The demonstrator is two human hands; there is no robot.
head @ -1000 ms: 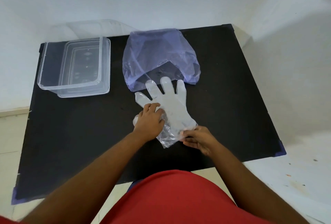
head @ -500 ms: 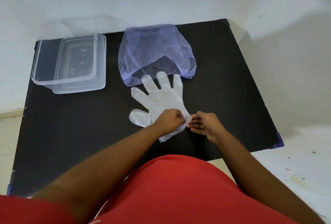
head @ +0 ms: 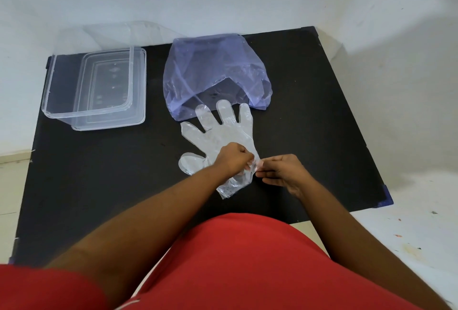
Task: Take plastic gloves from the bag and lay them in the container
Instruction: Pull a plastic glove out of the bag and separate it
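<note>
A clear plastic glove (head: 220, 131) lies flat on the black table (head: 99, 181), its fingers pointing toward the open mouth of a pale purple plastic bag (head: 213, 69). My left hand (head: 233, 159) is closed on the glove's wrist edge. My right hand (head: 282, 173) pinches the same edge from the right, fingertips touching the left hand's. The crumpled cuff shows below my left hand. A clear rectangular container (head: 62, 111) stands at the table's back left, with nothing visible inside it.
A clear lid (head: 138, 29) leans against the white wall behind the container. The table's right edge and blue-taped corner (head: 386, 198) are close to my right arm. My red shirt fills the bottom of the view.
My left hand moved right, from the glove's palm to its wrist edge, uncovering the glove's thumb. My right hand rose to meet it, and both now pinch the edge.
</note>
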